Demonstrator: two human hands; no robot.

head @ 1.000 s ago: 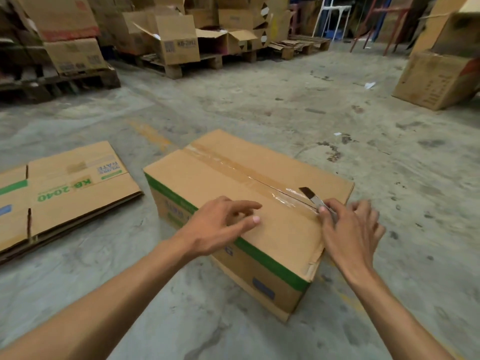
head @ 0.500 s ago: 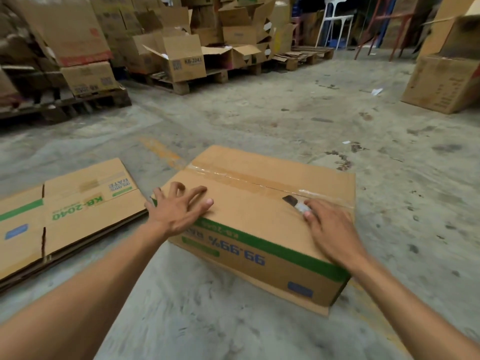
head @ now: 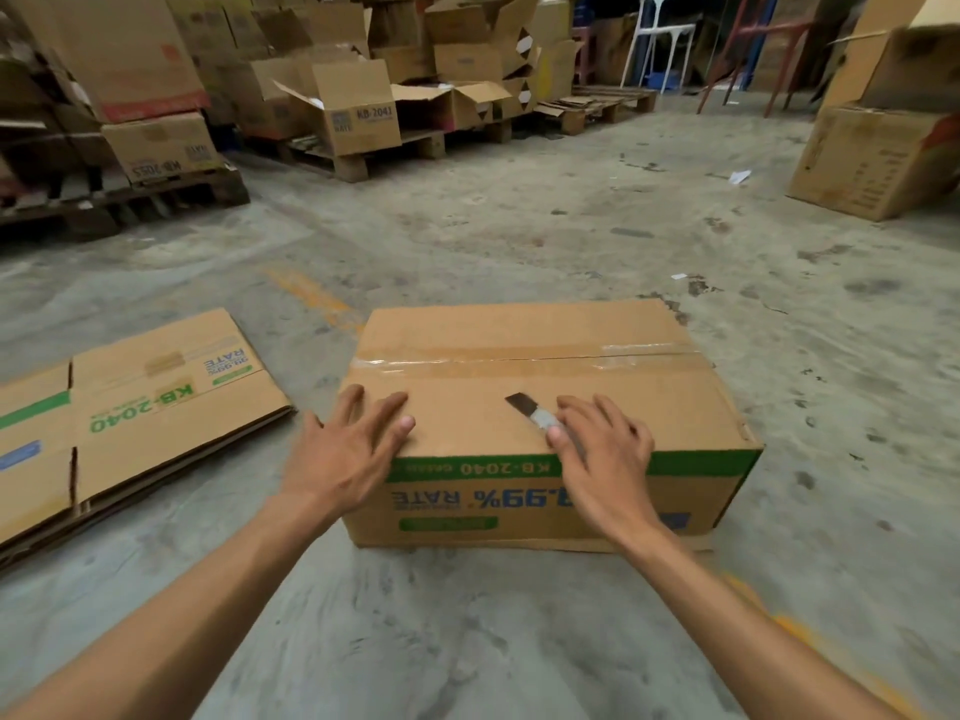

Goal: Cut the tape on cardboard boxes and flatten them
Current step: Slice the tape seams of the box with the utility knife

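The floor (head: 519,226) in front of me is grey concrete, stained and scuffed, with faded yellow paint marks on it. Directly on it, right before me, sits a taped cardboard box (head: 545,423) with a green band. To my left a stack of flattened boxes (head: 135,413) lies flat on the concrete, near the box but not touching it. Farther off, wooden pallets (head: 358,158) rest on the floor, loaded with open and closed cartons. At the far right another large carton (head: 872,158) stands on the floor. A few small white paper scraps (head: 740,175) lie scattered on the concrete between there and my box.
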